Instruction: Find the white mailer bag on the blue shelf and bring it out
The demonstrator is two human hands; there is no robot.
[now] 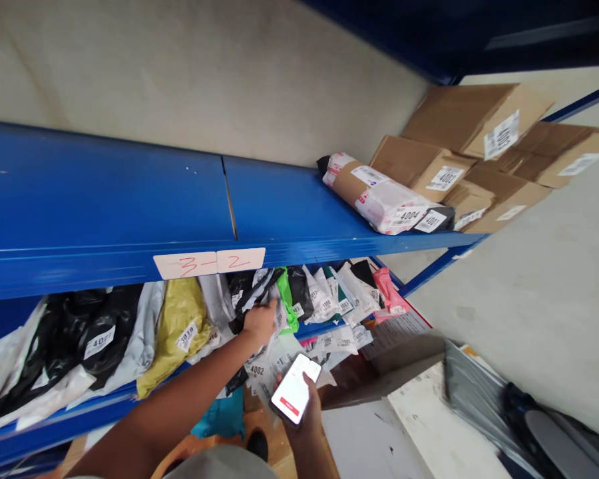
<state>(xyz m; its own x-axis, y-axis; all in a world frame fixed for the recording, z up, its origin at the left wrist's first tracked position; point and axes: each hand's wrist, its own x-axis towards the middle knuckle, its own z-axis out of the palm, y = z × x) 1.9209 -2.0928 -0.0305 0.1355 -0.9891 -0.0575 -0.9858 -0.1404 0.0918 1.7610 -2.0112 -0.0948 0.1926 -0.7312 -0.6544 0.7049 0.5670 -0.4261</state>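
The left hand reaches among the parcel bags packed on the lower shelf, fingers closed on one black-and-white bag, while the right hand grips a lit phone just below.

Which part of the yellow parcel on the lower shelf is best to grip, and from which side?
Probably the lower front end of the yellow parcel, taken from the open aisle side. It leans forward over the shelf edge, and neighbouring bags press its flanks.
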